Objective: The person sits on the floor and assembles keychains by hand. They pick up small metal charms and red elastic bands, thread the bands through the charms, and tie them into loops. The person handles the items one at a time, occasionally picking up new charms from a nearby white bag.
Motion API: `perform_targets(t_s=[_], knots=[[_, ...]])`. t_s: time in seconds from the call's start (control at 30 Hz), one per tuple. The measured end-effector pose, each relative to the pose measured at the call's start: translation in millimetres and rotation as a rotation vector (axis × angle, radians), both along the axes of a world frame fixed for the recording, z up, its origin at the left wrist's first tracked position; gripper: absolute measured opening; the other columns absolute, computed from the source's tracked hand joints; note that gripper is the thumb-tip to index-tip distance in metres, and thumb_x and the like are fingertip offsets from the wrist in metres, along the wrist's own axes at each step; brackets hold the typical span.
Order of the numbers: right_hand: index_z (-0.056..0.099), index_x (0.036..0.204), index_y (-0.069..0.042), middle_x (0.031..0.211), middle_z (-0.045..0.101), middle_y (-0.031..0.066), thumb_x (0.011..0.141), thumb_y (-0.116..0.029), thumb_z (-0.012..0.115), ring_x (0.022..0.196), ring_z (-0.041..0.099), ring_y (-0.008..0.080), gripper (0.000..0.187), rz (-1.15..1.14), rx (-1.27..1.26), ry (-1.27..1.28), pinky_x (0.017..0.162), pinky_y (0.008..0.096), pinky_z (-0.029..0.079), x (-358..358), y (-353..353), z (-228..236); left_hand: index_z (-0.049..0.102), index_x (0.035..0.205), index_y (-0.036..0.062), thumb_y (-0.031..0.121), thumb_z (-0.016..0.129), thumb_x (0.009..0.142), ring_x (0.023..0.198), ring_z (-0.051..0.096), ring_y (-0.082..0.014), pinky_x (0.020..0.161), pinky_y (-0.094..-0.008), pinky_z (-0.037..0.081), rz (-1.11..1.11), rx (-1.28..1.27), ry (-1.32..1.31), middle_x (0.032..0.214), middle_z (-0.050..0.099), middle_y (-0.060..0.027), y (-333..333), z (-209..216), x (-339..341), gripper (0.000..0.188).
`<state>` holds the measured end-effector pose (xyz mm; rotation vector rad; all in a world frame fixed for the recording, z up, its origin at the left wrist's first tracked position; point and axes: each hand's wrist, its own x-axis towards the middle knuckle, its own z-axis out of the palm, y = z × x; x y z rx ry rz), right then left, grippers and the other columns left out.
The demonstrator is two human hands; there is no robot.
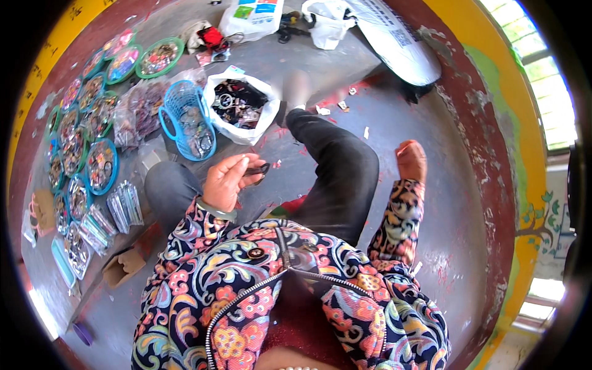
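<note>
Seemingly sorting step: left hand [227, 180] pinches small dark hair clip [257, 172] above lap, near blue basket [187, 120] and white bag of clips [242, 105]. Right hand [411, 160] curled shut, empty, resting apart. Placing clip likely needs steady aim.

The floor [401, 117] was grey concrete, worn and blotched with dark red paint, and scraps of white paper lay scattered on it toward twelve o'clock. A low curved wall [515, 123] ran round the rim from one to five o'clock, dark red at its foot and yellow and green above, with a painted tree [538, 225] at three o'clock. Bright daylight came through a barred window [542, 68] at two o'clock, and a yellow band [46, 55] edged the floor at ten o'clock.
</note>
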<state>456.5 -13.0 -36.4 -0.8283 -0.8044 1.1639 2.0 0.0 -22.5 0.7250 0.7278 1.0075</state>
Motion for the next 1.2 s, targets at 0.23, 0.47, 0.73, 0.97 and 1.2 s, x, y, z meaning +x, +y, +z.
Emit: perform_targets(t_s=[0.23, 0.47, 0.73, 0.97, 1.2], knots=[[0.06, 0.083, -0.002, 0.078, 0.062, 0.0094, 0.079, -0.012, 0.057, 0.069, 0.059, 0.0189, 0.012, -0.821, -1.347, -0.394, 0.062, 0.0291, 0.046, 72, -123, -161, 0.053, 0.103, -0.0058, 0.01, 0.044, 0.09, 0.096, 0.056, -0.0233, 0.074, -0.0311, 0.053, 0.019, 0.005, 0.06, 0.102, 0.055, -0.0136, 0, -5, -1, 0.023], [0.06, 0.075, -0.004, 0.069, 0.062, 0.0083, 0.078, -0.022, 0.06, 0.06, 0.06, 0.0169, 0.018, -0.521, -1.289, -0.338, 0.05, 0.0249, 0.045, 114, -105, -123, 0.053, 0.103, -0.0053, 0.012, 0.044, 0.09, 0.091, 0.058, -0.0223, 0.074, -0.0308, 0.053, -0.029, -0.092, -0.038, 0.099, 0.057, -0.0137, 1, -5, 6, 0.023], [0.061, 0.083, 0.002, 0.074, 0.061, 0.0053, 0.082, -0.013, 0.056, 0.067, 0.056, 0.0115, 0.015, -0.184, -0.21, -0.461, 0.063, 0.0219, 0.043, -97, 3, 72, 0.051, 0.109, -0.0026, 0.013, 0.041, 0.091, 0.094, 0.058, -0.0244, 0.077, -0.0301, 0.052, -0.083, -0.026, -0.198, 0.106, 0.056, -0.0167, 0, 22, 8, 0.026], [0.059, 0.099, 0.0, 0.089, 0.06, 0.0035, 0.077, -0.007, 0.064, 0.079, 0.054, 0.0085, 0.024, 0.574, -0.185, -0.387, 0.07, 0.0218, 0.043, -240, 25, 65, 0.051, 0.11, -0.0005, 0.013, 0.04, 0.092, 0.093, 0.058, -0.0183, 0.074, -0.0274, 0.053, -0.012, -0.005, -0.138, 0.119, 0.049, -0.0143, -7, 32, 12, 0.025], [0.062, 0.095, 0.001, 0.089, 0.061, 0.0039, 0.077, -0.005, 0.062, 0.083, 0.055, 0.0108, 0.018, 0.612, -0.237, -0.255, 0.075, 0.0241, 0.043, -258, 21, 40, 0.051, 0.111, -0.0006, 0.013, 0.038, 0.092, 0.092, 0.057, -0.0154, 0.075, -0.0276, 0.052, -0.004, 0.019, -0.064, 0.118, 0.049, -0.0124, -7, 20, 18, 0.026]])
